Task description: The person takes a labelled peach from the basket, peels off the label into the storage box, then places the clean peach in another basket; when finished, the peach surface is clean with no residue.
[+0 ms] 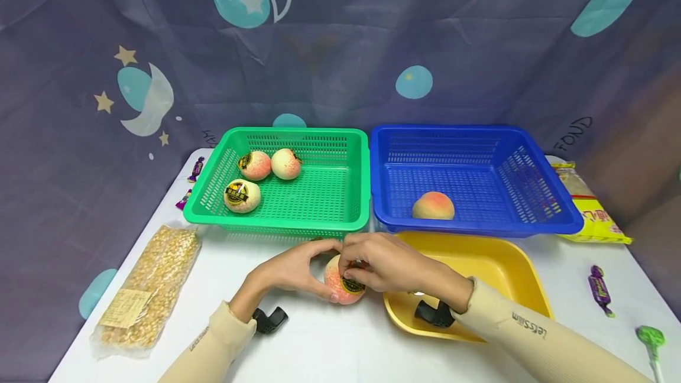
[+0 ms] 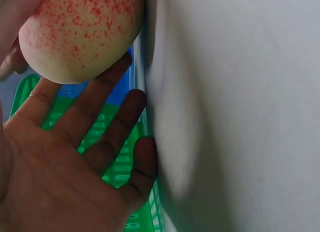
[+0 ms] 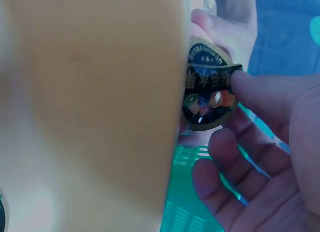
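Both hands on one peach (image 1: 340, 281) at the table's front edge, sticker (image 1: 352, 286) being worked.

Head view: the left hand (image 1: 295, 268) cups the peach from its side, fingers curled round it; the right hand (image 1: 380, 262) sits over the top, fingertips at the sticker. The peach rests on the white table (image 1: 330, 341), in front of the green basket (image 1: 298, 179) and just left of the yellow tray (image 1: 479, 270). Left wrist view: the left hand's fingers (image 2: 95, 106) lie under the speckled fruit, palm open below; a firm cradle there likely stops the fruit rolling. Right wrist view: the right hand's fingertip (image 3: 252, 89) touches the sticker's edge beside the tray wall (image 3: 95, 101). Whether this is a pinch or a press cannot be told. Judgement: working from the rim, flat and slow, should avoid creasing or tearing.
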Tool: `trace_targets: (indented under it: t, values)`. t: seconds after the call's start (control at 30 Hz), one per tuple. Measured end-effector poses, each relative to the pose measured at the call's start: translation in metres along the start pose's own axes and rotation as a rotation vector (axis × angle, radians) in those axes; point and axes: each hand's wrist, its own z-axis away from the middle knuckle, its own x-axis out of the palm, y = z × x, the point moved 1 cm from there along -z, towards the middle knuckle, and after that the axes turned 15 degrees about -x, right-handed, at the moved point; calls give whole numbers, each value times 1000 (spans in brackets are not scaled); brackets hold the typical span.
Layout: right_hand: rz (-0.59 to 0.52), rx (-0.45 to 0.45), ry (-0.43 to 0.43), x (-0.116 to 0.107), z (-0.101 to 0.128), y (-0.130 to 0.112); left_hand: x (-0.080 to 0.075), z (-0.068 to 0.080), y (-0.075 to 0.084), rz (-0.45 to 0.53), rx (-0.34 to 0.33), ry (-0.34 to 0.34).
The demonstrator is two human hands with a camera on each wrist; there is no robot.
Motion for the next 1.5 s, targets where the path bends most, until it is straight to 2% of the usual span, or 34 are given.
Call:
trace_targets:
  t: [0.17,0.3,0.37,0.47,0.7,0.87,1.17,1.33,1.5]
  values:
    - [31,-65,51,-2,6,-2,-3,-1,-1,25,27,-14]
    - [-99,-96,168,-10,15,-1,-4,-2,-3,62,37,-61]
    - [-177,-68,231,-18,21,0,-4,-2,-4,90,31,-85]
    - [-245,18,294,-33,33,2,-4,-2,-4,114,27,-106]
    - [-237,186,328,-54,72,9,-6,1,-6,118,28,-101]
    - [-214,287,279,-60,101,12,-7,3,-7,101,24,-90]
    - [-283,354,80,-55,140,17,-7,5,-5,96,17,-83]
    - [-308,432,6,-54,153,23,-7,5,-5,100,10,-88]
    - [-342,473,-27,-56,158,25,-7,4,-6,106,10,-89]
